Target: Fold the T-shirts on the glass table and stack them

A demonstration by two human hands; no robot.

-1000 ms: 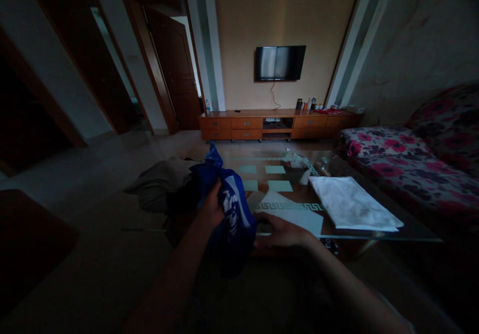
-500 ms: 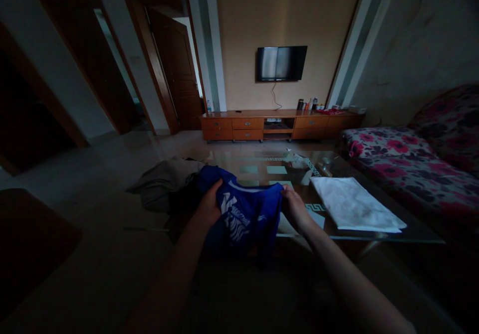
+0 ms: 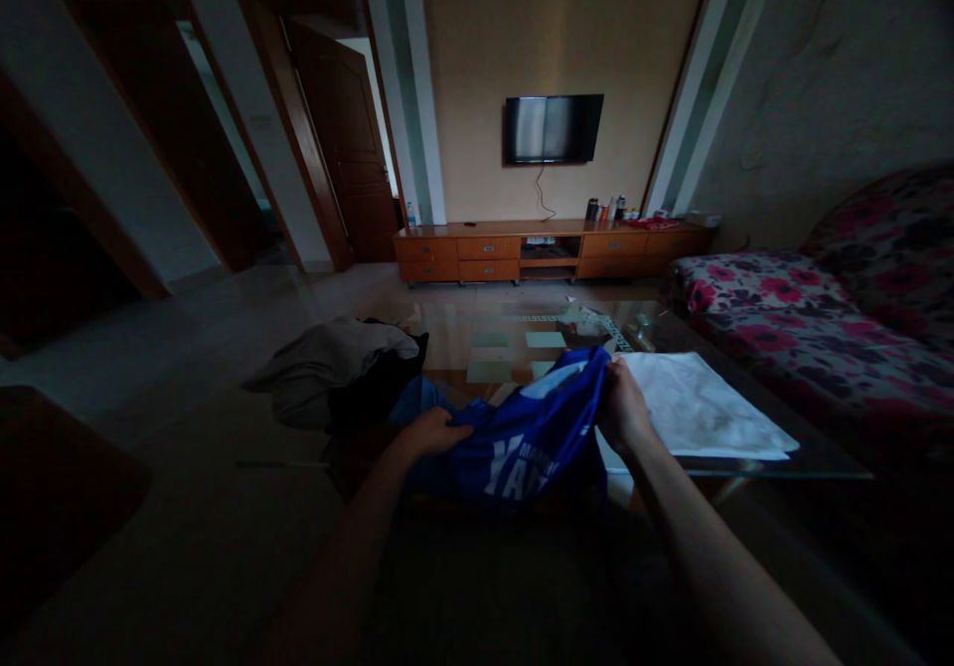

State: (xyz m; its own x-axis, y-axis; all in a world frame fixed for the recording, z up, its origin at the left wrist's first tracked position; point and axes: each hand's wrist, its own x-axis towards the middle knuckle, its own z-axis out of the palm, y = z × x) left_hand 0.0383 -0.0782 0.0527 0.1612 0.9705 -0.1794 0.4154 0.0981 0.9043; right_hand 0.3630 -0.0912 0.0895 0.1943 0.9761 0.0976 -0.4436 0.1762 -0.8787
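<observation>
A blue shirt [image 3: 533, 437] with white lettering is stretched between my two hands over the near edge of the glass table. My left hand [image 3: 432, 432] is closed on its left side, thumb on top. Higher up, my right hand [image 3: 622, 408] grips the shirt's right end, so the cloth slants upward to the right. To the right of that hand lies a folded white cloth [image 3: 708, 408], flat on the table. Left of my left hand sits a heap of grey clothing [image 3: 328, 358] with black clothing [image 3: 377, 383] against it. The lower part of the shirt fades into shadow.
The glass coffee table [image 3: 827, 467] spans the middle, with a crumpled plastic bag [image 3: 585, 320] near its far side. A flowered sofa [image 3: 782, 328] stands at the right. Farther back are a wooden TV cabinet [image 3: 488, 249] and a wall television [image 3: 553, 129].
My right hand has moved right and slightly up, while my left hand has lowered. The shirt has turned from roughly level to slanted, and larger white letters now show.
</observation>
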